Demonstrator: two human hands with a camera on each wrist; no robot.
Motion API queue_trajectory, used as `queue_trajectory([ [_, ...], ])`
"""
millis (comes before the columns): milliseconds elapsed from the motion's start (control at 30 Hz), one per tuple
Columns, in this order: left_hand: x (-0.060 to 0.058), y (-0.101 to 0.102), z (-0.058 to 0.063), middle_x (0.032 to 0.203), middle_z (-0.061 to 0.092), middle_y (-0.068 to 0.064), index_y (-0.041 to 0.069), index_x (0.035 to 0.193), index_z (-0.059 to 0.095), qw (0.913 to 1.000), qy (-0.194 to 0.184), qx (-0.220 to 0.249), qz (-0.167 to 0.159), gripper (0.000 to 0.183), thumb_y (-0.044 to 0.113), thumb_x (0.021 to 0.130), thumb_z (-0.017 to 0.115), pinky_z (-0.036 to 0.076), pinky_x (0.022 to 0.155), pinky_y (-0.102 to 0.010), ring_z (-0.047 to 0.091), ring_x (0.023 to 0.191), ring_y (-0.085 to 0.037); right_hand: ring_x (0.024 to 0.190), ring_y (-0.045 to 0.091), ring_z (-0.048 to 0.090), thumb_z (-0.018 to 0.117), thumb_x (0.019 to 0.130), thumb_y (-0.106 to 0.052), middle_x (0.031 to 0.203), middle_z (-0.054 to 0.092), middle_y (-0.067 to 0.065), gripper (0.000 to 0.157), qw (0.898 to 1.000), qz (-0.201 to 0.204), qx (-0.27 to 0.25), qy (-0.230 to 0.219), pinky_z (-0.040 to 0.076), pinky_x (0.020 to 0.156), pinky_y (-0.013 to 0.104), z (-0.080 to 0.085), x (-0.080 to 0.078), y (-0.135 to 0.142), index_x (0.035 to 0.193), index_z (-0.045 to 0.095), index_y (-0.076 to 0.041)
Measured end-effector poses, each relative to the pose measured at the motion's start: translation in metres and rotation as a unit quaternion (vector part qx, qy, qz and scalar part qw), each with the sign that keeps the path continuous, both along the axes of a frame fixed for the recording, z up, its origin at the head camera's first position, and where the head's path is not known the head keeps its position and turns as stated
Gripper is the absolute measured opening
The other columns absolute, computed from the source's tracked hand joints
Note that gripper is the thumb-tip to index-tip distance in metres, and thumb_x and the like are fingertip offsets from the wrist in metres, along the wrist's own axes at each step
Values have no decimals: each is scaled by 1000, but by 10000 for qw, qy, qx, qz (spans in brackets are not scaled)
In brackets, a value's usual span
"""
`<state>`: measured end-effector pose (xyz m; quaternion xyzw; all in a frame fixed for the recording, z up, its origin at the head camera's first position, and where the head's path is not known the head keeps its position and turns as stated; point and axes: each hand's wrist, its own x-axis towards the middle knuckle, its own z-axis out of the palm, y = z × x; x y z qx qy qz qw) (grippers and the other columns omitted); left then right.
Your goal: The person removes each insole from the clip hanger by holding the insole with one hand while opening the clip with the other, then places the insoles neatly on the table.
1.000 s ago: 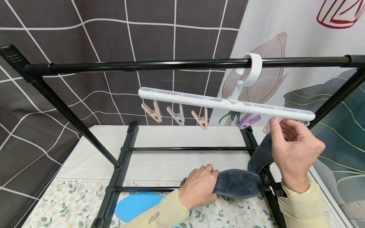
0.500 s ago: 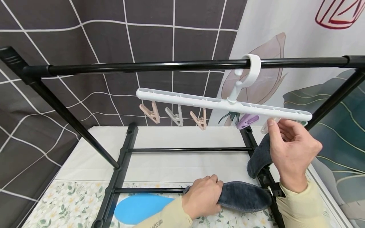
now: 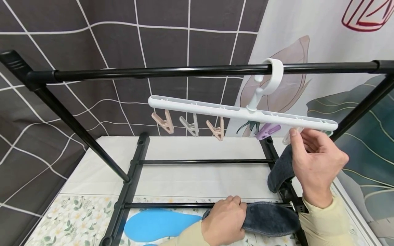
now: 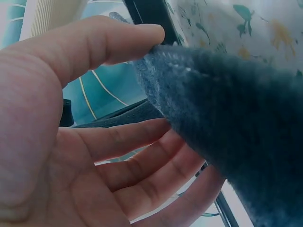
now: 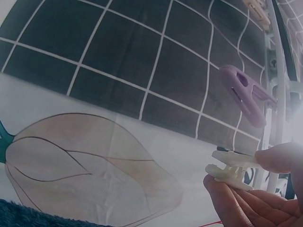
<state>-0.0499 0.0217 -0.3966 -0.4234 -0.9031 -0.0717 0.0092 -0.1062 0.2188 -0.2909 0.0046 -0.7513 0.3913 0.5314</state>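
Note:
My left hand (image 3: 225, 220) pinches a dark blue, denim-like insole (image 3: 272, 218) between thumb and fingers, low behind the rack's front bar. Fuzzy cloth fills the right of the left wrist view, where the insole's (image 4: 222, 113) edge lies under the thumb. Up at the right end of the white clip hanger (image 3: 215, 110), my right hand (image 3: 318, 162) pinches a pale clothespin (image 5: 232, 171) by its two arms. A second dark piece (image 3: 279, 172) hangs below, partly behind that hand; its upper end is hidden. Beside the pale pin, a purple clothespin (image 3: 268, 131) dangles.
The hanger hooks over the black rack's top bar (image 3: 160, 72). More clothespins (image 3: 190, 124) hang along its left half. A bright blue insole shape (image 3: 157, 223) lies on the flowered cloth (image 3: 80, 215) underneath. Slanting rack legs (image 3: 83, 130) stand at both sides.
My left hand has moved right and slightly down with the dark insole, which has swung clear of the hanging piece. The right hand stays at the pale clothespin.

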Motion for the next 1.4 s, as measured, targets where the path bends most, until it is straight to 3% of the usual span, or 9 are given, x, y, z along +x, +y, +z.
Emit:
queue_trajectory([
  [333,-3,0,-8,87,51,5,12,111,62,9926,-1141,-107,-402,41,31,78,73,36,53,-15,40,66,-4,78,-8,62,73,79,-16,89,69,18,23,10000,-6,34,28,47,71,8,0,-2,1,100,72,-6],
  [433,-2,1,-10,91,53,3,10,115,60,9905,-1306,-52,-429,42,28,78,73,37,54,-15,44,70,-5,77,-8,62,73,78,-15,88,69,19,23,10000,-14,0,49,47,71,8,0,-2,1,98,73,-5],
  [867,4,4,-17,89,54,0,9,111,62,9941,-990,-196,-400,33,27,84,66,36,50,-16,43,66,-7,76,-9,62,73,78,-15,87,69,20,23,10000,-18,-9,11,47,70,7,0,-1,1,98,73,-5],
  [1100,8,8,-22,82,53,-1,9,102,64,9980,-481,-274,-318,25,24,82,67,33,44,-16,43,63,-9,77,-9,62,73,78,-15,87,69,19,23,10000,0,1,-9,47,70,7,-1,-1,1,99,72,-5],
  [1400,6,16,-23,74,53,0,12,96,66,9960,-668,-476,-365,14,21,87,64,34,42,-17,47,60,-8,78,-10,62,73,79,-16,88,69,19,24,10000,-30,46,-48,47,71,7,0,0,1,100,72,-4],
])
